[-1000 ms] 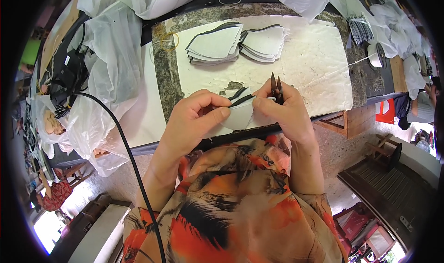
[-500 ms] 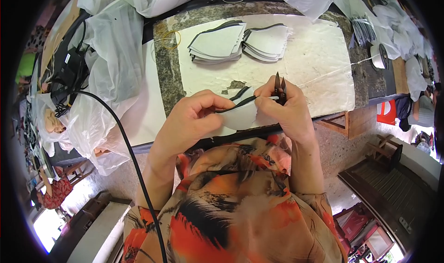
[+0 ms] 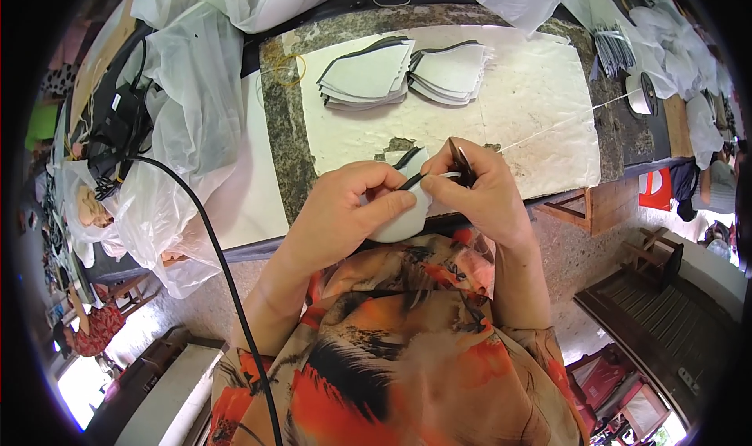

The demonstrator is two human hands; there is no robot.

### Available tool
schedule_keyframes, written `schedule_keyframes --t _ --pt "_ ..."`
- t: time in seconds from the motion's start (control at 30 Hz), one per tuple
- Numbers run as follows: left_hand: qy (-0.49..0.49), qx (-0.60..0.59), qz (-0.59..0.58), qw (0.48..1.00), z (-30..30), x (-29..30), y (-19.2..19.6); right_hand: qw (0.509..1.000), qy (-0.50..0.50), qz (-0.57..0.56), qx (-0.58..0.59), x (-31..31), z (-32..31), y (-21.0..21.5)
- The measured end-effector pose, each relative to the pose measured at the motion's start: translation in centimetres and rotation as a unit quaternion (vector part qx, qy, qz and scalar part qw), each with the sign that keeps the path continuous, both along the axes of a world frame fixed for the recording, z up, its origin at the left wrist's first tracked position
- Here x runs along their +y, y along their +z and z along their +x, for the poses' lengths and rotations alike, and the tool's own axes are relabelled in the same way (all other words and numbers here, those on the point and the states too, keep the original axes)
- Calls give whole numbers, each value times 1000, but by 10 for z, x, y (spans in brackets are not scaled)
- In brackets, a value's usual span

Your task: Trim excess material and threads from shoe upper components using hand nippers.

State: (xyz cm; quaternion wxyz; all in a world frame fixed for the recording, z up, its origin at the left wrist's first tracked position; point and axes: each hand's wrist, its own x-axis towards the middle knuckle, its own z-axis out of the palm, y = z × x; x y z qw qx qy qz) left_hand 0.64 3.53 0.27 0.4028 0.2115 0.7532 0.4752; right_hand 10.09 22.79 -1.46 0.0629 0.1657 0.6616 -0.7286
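My left hand (image 3: 337,211) is closed on a white fabric piece (image 3: 403,220) with a black edge, pinching it between thumb and fingers near the table's front edge. At the other end of that black edge, my right hand (image 3: 493,195) pinches with thumb and forefinger. Dark thread snips (image 3: 462,166) are tucked in the same right hand, their points upward. A short bit of white cord shows by the right thumb. Just behind the held piece lies another white piece with a black edge (image 3: 409,159), partly covered by my hands.
Two stacks of white pieces with black edges, a left stack (image 3: 365,76) and a right stack (image 3: 450,74), lie on the worn white board (image 3: 540,77). White cord (image 3: 552,129) runs to a spool (image 3: 641,95) at right. Plastic bags (image 3: 196,77) and a black cable (image 3: 205,219) are at left.
My left hand has slid right along the black edge, closer to my right hand. The held piece is now tilted more steeply, and the snips have turned in my right hand.
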Motion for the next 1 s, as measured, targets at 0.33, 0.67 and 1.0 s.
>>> schedule_keyframes --t 0.33,0.67,1.0 --pt "5 -82 -17 996 -4 -1 4 1000 9 -19 -13 0 1 -5" --pt "0 -95 -32 995 -8 -1 4 1000 0 -1 -20 -4 -2 -9" --pt "95 -350 93 927 -13 -18 -4 976 69 131 162 23 0 -13"
